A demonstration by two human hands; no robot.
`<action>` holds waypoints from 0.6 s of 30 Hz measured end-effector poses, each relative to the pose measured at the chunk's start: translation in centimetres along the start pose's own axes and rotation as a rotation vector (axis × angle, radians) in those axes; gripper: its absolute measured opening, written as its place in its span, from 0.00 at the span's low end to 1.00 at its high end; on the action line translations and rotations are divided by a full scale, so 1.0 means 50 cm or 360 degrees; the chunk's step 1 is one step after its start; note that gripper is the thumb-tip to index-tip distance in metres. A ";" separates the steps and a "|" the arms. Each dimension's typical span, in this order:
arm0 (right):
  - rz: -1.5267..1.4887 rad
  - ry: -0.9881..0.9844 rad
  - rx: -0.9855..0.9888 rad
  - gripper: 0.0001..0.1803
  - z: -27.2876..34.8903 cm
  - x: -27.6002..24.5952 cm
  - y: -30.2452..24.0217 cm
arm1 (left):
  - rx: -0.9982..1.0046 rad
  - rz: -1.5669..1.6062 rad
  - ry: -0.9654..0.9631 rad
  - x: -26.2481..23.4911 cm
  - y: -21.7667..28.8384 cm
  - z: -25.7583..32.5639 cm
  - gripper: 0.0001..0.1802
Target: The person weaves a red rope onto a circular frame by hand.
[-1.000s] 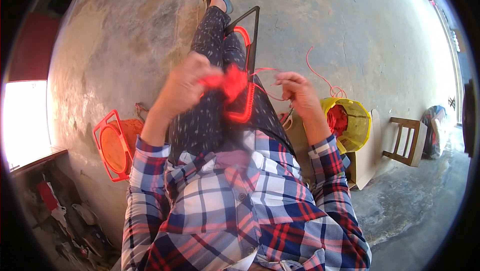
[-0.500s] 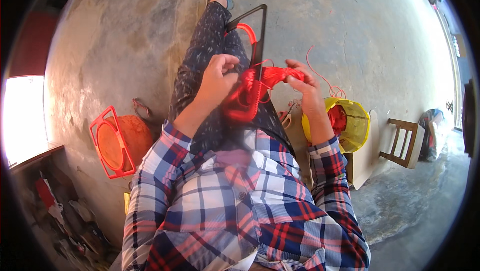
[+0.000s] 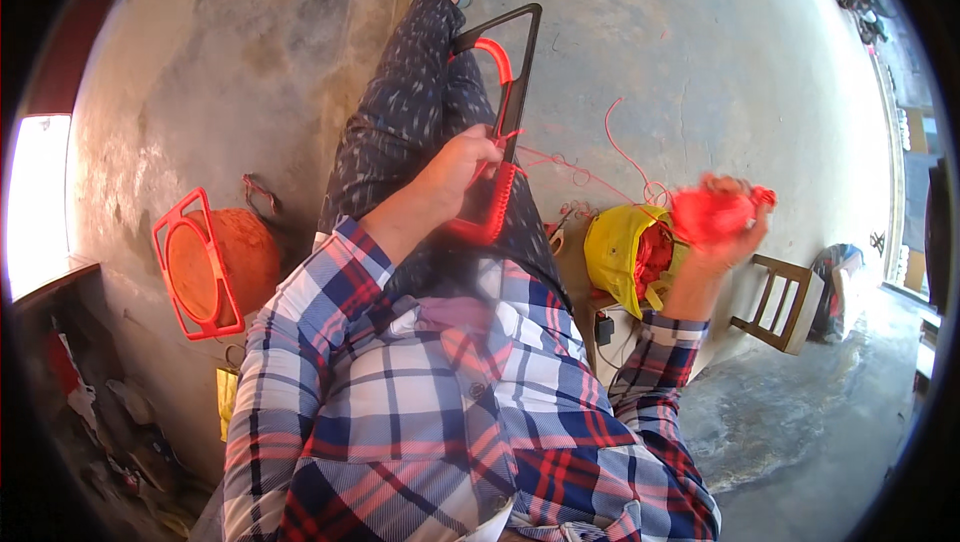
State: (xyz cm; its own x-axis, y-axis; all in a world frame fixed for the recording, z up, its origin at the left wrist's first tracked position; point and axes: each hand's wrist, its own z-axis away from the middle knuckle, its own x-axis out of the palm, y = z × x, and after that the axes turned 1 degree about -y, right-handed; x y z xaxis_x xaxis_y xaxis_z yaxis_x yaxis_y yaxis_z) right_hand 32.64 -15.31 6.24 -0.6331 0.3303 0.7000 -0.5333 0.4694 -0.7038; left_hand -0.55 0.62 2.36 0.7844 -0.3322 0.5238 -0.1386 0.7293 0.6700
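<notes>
I sit over a bare concrete floor (image 3: 700, 62), grey and stained, in a workshop-like room with bright daylight coming in at nine o'clock. Nearest to me is my own plaid shirt (image 3: 440, 412), checked in blue, red and white, and my legs in dark speckled trousers (image 3: 410, 112) stretch away toward twelve o'clock.

My left hand (image 3: 462, 164) is closed on the side of one dark frame (image 3: 510, 72) that lies along my leg; its lower part is wound with red cord and a red loop curves inside its upper part. My right hand (image 3: 722, 222), raised out at three o'clock, is closed around one bundle of red cord (image 3: 705, 214). A thin red strand (image 3: 600, 177) runs slack from the frame across the floor toward that bundle.

Just below my right hand, at about four o'clock from the frame, sits one yellow bag (image 3: 615, 252) with more red cord showing inside it. Beyond it at three o'clock stands one small wooden chair (image 3: 785, 302). On the other side, at nine o'clock, one red frame (image 3: 195, 262) with an orange woven disc leans on the floor, well apart from my left hand. Clutter fills the dark corner at seven o'clock, too dim to tell apart.
</notes>
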 end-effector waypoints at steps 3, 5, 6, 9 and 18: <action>-0.0459 0.0200 0.0092 0.09 -0.002 -0.029 -0.049 | 0.0024 -0.0118 -0.0102 -0.012 -0.013 -0.003 0.14; -0.0212 0.0243 0.0189 0.08 0.005 -0.022 -0.018 | 0.0049 -0.0305 -0.0081 -0.009 -0.016 -0.001 0.15; 0.0029 0.0285 0.0284 0.08 0.010 -0.014 0.008 | 0.0046 -0.0307 -0.0078 -0.007 -0.018 0.003 0.15; 0.0763 0.0353 0.0645 0.15 0.057 0.132 0.159 | 0.0003 -0.0280 -0.0034 -0.006 -0.020 0.023 0.17; 0.0977 -0.0354 0.0854 0.20 0.077 0.214 0.187 | 0.0057 -0.0132 -0.0061 0.004 -0.007 0.034 0.18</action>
State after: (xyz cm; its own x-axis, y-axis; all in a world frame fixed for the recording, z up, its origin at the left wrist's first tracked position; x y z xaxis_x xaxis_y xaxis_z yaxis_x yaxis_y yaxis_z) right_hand 18.72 -10.53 6.70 -0.9633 0.2044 0.1741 -0.2172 -0.2119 -0.9529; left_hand -1.40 -0.70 3.13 0.7703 -0.4138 0.4851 -0.0961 0.6767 0.7299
